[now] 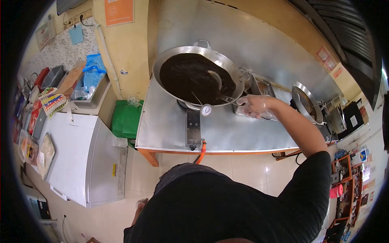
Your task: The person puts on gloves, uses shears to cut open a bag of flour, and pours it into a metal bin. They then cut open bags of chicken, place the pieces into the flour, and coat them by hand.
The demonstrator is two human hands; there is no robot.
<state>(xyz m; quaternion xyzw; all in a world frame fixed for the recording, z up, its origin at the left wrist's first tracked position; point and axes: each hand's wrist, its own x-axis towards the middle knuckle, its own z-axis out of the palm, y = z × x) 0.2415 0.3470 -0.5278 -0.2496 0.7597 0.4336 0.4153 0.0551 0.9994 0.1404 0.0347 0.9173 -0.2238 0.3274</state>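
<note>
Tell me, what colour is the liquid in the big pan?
The liquid is very dark brown, almost black, best seen in the head view.

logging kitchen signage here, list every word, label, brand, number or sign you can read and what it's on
Nothing can be read with certainty.
Orange poster: large letters cut off by the picture's top edge, unreadable.
Thermometer dial at the pan: markings too small.
Yellow sticker on the white appliance: too small.
Reddish wall notice: too blurred.
</note>
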